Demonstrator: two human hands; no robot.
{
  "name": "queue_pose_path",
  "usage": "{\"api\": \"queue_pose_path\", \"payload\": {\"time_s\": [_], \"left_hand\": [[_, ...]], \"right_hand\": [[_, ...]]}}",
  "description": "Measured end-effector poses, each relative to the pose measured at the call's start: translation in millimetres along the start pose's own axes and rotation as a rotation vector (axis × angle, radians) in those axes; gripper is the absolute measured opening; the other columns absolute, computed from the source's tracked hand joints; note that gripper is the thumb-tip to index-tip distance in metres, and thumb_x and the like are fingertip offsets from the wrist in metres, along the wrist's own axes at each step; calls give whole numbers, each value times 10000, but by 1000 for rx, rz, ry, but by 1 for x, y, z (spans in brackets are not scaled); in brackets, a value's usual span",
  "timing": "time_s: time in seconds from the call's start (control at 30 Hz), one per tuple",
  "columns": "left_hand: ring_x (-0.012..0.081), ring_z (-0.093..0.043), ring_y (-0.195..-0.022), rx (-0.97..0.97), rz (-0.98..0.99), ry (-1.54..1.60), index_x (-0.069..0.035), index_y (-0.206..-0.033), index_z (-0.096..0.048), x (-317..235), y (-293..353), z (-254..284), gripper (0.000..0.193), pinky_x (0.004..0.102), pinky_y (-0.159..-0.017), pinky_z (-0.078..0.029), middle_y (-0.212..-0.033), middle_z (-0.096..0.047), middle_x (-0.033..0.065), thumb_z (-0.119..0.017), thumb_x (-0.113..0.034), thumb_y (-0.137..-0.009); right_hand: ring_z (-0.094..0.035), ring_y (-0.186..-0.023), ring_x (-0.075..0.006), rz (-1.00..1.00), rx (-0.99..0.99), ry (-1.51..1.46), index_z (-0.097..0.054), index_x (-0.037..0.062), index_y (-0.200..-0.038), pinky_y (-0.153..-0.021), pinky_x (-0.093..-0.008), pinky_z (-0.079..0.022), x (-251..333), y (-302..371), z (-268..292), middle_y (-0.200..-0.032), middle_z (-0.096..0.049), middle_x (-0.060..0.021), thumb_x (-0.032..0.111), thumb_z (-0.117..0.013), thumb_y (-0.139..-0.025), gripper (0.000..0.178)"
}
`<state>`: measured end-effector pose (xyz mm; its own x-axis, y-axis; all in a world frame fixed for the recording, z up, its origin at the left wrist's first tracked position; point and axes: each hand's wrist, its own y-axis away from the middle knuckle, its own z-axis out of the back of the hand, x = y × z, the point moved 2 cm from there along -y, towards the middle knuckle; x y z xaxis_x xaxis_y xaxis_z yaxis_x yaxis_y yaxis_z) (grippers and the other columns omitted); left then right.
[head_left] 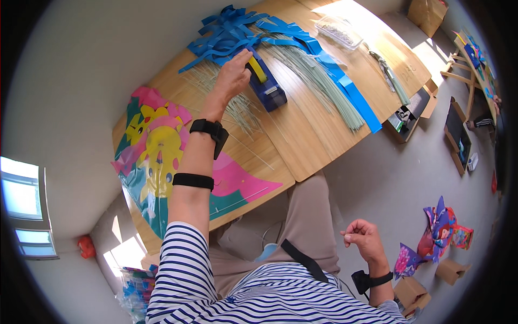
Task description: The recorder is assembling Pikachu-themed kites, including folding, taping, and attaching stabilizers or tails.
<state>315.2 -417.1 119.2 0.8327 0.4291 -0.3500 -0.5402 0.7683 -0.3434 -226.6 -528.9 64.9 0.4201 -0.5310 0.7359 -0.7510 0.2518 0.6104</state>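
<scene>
My left hand (pixel 233 76) reaches across the table and is closed against the far left side of a dark blue tape dispenser (pixel 272 97) with a yellow roll in it. Some of its fingers are hidden behind the dispenser. Blue ribbon strips (pixel 229 38) are heaped just beyond that hand. Over my lap at the right, my right hand (pixel 365 237) is raised off the table, its fingers curled and thumb pressed in a pinch. Whatever it may hold is too small to see. A pink, green and yellow cartoon kite sheet (pixel 237 178) lies under my left forearm.
Thin pale rods (pixel 318 81) lie in bundles on the wooden table (pixel 302 146). A clear plastic box (pixel 339 32) and pliers-like tools (pixel 382 67) sit farther right. On the floor are open boxes (pixel 457 135) and a colourful printed kite (pixel 437 232).
</scene>
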Motion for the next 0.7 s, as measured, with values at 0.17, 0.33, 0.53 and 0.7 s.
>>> {"api": "queue_pose_path", "payload": {"time_s": [0.17,0.33,0.53,0.7], "left_hand": [[344,-465,-1355,7,121,-87,-9,-1383,-528,-36,3,-2,695,425,-1131,-366,-1476,-478,202,-778,-282,-794],[319,-444,-1381,-54,128,-246,-20,-1400,-512,-43,10,-7,817,489,-1148,-334,-1493,-469,175,-833,-377,-739],[294,-468,-1359,-127,120,-330,-37,-1394,-519,-45,17,-18,820,565,-1124,-334,-1486,-484,133,-852,-359,-718],[280,-494,-1326,-189,109,-349,-51,-1350,-546,-51,22,-26,787,561,-1095,-362,-1457,-505,101,-867,-346,-694]], "right_hand": [[-611,-644,-132,-28,-54,11,-616,-8,-874,-632,-264,-512,-11,-6,8,-771,-644,-61,-51,-680,-806,102],[-615,-635,-136,-33,-34,21,-611,-3,-865,-628,-265,-513,-14,-13,6,-757,-644,-61,-47,-672,-805,96],[-604,-633,-133,-53,-37,31,-613,-6,-856,-620,-265,-504,-22,-23,9,-747,-628,-46,-57,-662,-802,90],[-604,-629,-136,-51,-52,36,-612,-6,-851,-617,-265,-502,-28,-31,14,-744,-625,-47,-69,-651,-799,91]]}}
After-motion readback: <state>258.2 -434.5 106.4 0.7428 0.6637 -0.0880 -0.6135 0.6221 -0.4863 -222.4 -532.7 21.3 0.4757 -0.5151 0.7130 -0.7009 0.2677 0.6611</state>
